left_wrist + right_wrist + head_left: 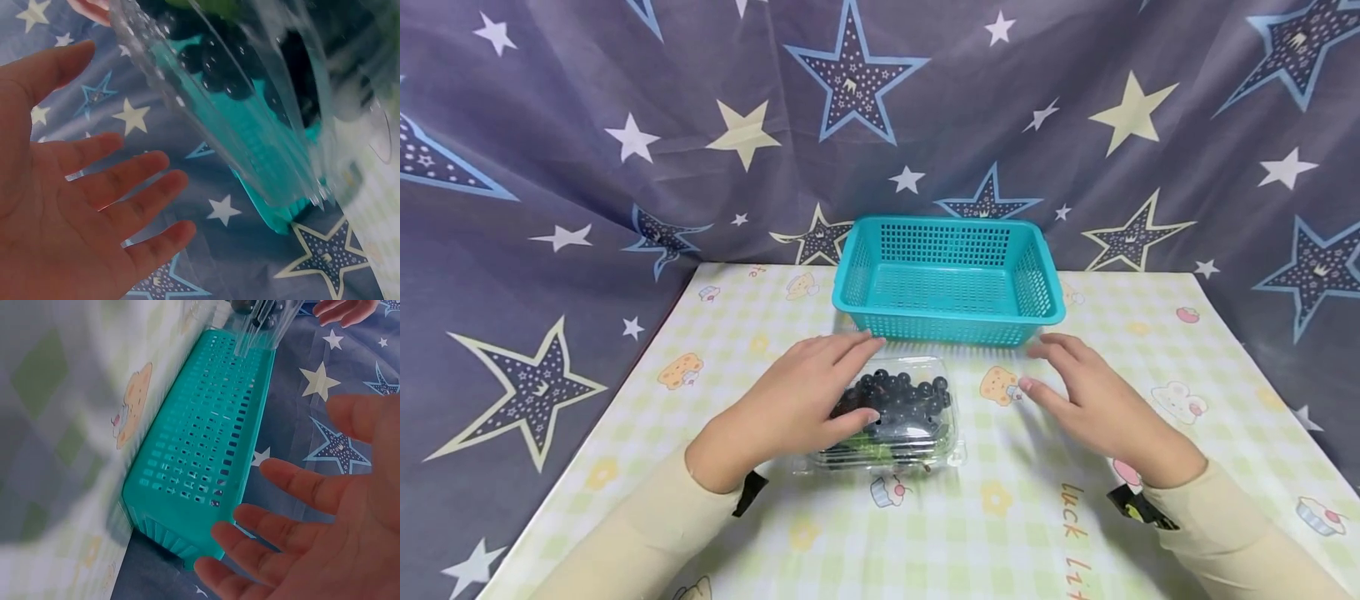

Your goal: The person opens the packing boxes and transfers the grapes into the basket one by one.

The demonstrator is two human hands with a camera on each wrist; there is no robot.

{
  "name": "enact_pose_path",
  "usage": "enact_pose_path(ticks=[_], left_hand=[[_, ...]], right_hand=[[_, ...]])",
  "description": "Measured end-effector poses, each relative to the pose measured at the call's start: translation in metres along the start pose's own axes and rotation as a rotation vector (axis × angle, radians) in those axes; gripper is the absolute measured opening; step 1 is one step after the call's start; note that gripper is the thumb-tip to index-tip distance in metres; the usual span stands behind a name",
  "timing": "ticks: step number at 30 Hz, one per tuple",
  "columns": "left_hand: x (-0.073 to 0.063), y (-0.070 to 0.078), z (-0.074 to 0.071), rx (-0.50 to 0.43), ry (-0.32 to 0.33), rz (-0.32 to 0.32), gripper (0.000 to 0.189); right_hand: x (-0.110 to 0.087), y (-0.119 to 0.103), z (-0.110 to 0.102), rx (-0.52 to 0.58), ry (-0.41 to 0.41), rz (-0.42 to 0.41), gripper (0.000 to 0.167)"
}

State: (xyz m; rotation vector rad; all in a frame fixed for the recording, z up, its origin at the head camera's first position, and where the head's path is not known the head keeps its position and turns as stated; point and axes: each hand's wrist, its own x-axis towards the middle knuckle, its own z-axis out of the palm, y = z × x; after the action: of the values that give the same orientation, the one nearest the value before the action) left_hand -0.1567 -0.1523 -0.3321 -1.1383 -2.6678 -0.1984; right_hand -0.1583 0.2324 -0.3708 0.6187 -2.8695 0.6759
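So, left hand [790,396] near punnet [913,421]

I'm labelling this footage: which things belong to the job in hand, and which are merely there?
Likely in the job:
left hand
right hand
clear plastic box
dark round fruit inside it
teal basket

Merely there:
checked tablecloth
starry curtain

Cream left sleeve [632,525], matching right sleeve [1232,533], black left wrist piece [749,493], yellow-marked black right wrist piece [1142,509]
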Motion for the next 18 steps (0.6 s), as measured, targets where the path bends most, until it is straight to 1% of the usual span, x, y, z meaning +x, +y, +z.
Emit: enact_pose_path(ticks=[8, 14, 18], left_hand=[[0.000, 0.014, 0.006, 0.000, -0.057, 0.035, 0.079], [-0.001, 0.024, 0.007, -0.009, -0.092, 0.039, 0.079], [-0.002, 0.029, 0.008, -0.006, -0.100, 0.042, 0.079]], right_hand=[[-0.004, -0.002, 0.012, 0.015, -0.005, -0.027, 0.044], [-0.008, -0.006, 0.014, 0.034, -0.014, -0.040, 0.037], [-0.009, -0.010, 0.015, 0.048, -0.020, -0.054, 0.033]])
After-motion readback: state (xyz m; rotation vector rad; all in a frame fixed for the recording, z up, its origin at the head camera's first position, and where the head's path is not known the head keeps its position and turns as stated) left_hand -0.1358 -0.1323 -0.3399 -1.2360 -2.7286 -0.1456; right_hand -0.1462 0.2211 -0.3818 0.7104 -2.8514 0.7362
